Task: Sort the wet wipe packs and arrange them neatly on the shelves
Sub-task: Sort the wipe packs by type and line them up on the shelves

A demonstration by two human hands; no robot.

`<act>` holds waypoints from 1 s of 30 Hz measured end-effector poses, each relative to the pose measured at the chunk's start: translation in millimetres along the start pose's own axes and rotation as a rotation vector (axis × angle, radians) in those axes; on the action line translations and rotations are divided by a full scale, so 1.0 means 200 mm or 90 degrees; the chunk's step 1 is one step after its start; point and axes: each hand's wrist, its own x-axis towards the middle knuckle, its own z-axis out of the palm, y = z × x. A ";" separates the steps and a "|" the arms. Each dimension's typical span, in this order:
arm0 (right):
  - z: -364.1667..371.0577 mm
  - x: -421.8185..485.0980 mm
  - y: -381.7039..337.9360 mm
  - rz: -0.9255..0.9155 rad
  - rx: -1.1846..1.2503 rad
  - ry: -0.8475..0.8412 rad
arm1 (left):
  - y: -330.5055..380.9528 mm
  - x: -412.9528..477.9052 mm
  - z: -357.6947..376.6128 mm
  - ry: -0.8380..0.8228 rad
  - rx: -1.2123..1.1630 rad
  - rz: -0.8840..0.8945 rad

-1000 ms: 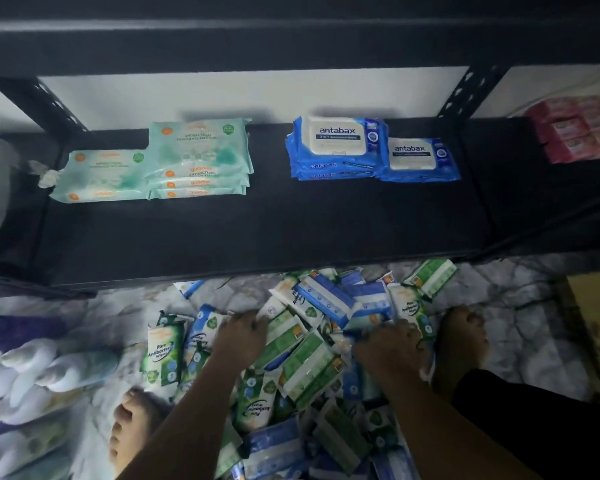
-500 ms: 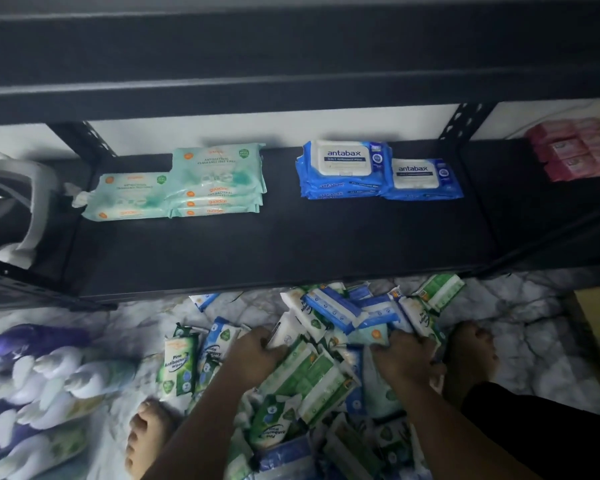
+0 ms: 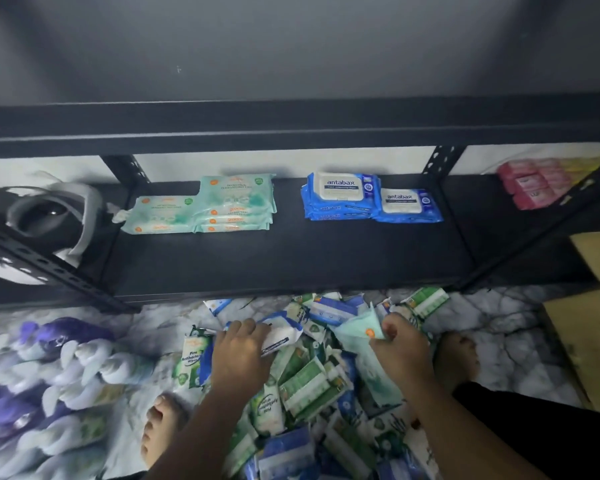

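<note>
Shelf (image 3: 291, 258), mid-frame: mint stack (image 3: 205, 209), blue stack (image 3: 368, 199), few sorted | floor pile (image 3: 309, 382), lower centre: most unsorted | left hand (image 3: 239, 355) fingers grip white pack (image 3: 279, 336) | right hand (image 3: 400, 351) fingers pinch mint pack (image 3: 355, 332) | progress: early

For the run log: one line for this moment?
left hand: holds white pack | right hand: pinches mint pack | shelf: mint stacks, blue stacks

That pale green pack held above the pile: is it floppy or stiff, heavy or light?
Probably floppy: the green pack looks like soft film, bent where the right hand pinches it. Likely light, since fingers at one edge hold it up. It is flat like the matching stack on the shelf, so it shouldn't roll.
</note>
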 end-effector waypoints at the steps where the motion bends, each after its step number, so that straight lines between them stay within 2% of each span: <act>1: -0.02 0.02 0.01 0.000 0.042 -0.009 | 0.00 -0.03 0.01 0.012 0.004 0.007; 3: -0.04 0.06 0.02 0.004 0.137 -0.039 | 0.01 -0.07 0.05 0.025 0.011 0.029; 6: -0.03 0.10 0.05 0.004 0.176 -0.129 | 0.02 -0.11 0.13 -0.002 -0.007 0.064; 8: 0.02 0.12 0.10 0.016 0.149 -0.159 | 0.04 -0.13 0.19 -0.078 -0.034 0.061; 12: 0.15 0.13 0.21 0.025 -0.051 -0.210 | 0.04 -0.14 0.25 -0.312 -0.067 -0.048; 16: 0.22 0.04 0.35 0.033 -0.127 -0.286 | -0.02 -0.08 0.24 -0.315 0.015 -0.077; 19: 0.24 -0.02 0.33 0.063 -0.262 -0.359 | -0.09 -0.05 0.26 -0.360 0.020 -0.072; 23: 0.29 -0.08 0.29 0.048 -0.318 -0.285 | -0.08 0.00 0.23 -0.335 0.029 -0.078; 25: 0.30 -0.09 0.28 0.034 -0.323 -0.261 | -0.07 0.02 0.20 -0.332 -0.005 -0.137; 28: 0.30 -0.09 0.30 0.064 -0.298 -0.284 | -0.04 0.01 0.18 -0.297 -0.165 -0.286; 30: 0.31 -0.11 0.30 0.078 -0.270 -0.250 | -0.01 -0.01 0.17 -0.271 -0.174 -0.349</act>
